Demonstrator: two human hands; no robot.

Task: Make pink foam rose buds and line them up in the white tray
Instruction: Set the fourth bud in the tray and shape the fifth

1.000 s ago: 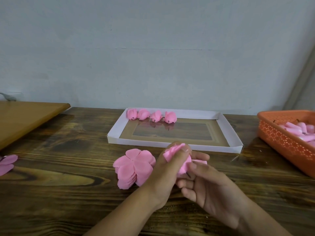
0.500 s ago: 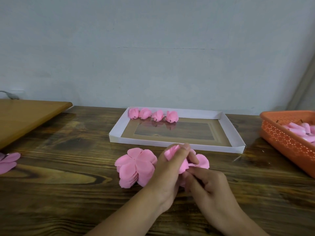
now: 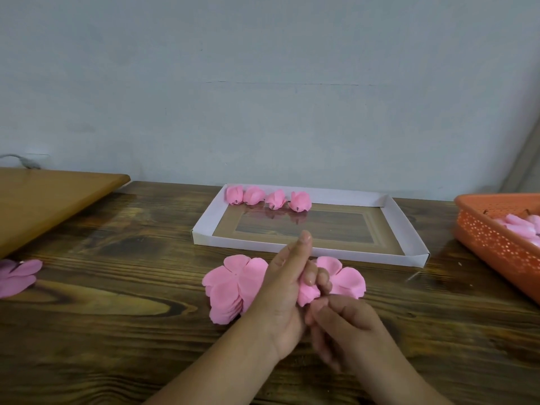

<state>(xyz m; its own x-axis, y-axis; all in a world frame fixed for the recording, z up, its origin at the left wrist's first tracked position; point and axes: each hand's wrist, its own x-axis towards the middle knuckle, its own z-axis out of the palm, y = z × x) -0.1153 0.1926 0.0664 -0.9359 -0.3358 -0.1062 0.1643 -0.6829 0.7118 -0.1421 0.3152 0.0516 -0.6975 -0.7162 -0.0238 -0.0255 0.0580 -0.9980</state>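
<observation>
Head view, looking down at a dark wooden table (image 3: 117,331); both hands are working right in the middle, just in front of the white tray (image 3: 315,251). The left hand (image 3: 280,296) has its index finger sticking straight up while the other fingers curl round a pink foam flower (image 3: 342,277), so it's gripping the piece near its centre; two petals fan out to the right behind the fingers and a folded bit pokes out below them. The right hand (image 3: 347,325) sits just under that, fingers curled in, thumb and fingertips up against the bottom of the folded petal; looks like a pinch, but it's a bit blurry so I can't tell exactly how tight.

Just left of the left hand there's a stack of flat pink petal cutouts (image 3: 233,287) lying on the table, partly hidden by the wrist. In the tray, four finished rose buds (image 3: 267,197) sit in a row along the far left of the back edge, touching or nearly touching each other. An orange basket (image 3: 496,238) at the right edge holds more pink pieces; another pink cutout (image 3: 17,276) lies at the far left; a lighter wooden board (image 3: 43,200) sits back left.
</observation>
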